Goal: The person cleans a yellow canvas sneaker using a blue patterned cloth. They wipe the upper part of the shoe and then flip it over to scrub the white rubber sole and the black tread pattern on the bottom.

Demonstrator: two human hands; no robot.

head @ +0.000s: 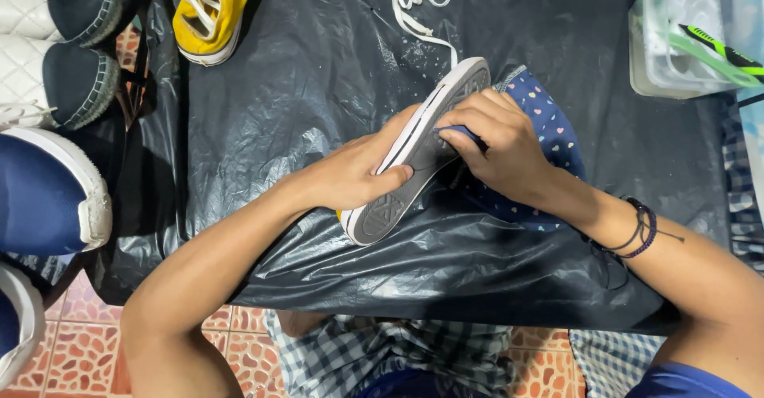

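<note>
My left hand [360,169] grips a sneaker [414,155] turned sole-up, its grey sole and white rubber edge facing me, a bit of yellow upper showing under the heel. My right hand [495,148] presses a dark blue cloth with small coloured hearts [557,139] against the sole's side near the middle. Both hands work over a black plastic sheet [318,72] spread on the floor.
A second yellow sneaker [211,8] lies at the top left. White laces [418,0] trail at the top centre. A clear plastic tub [676,40] with a green tool stands at the top right. Dark, white and blue shoes [56,127] line the left edge.
</note>
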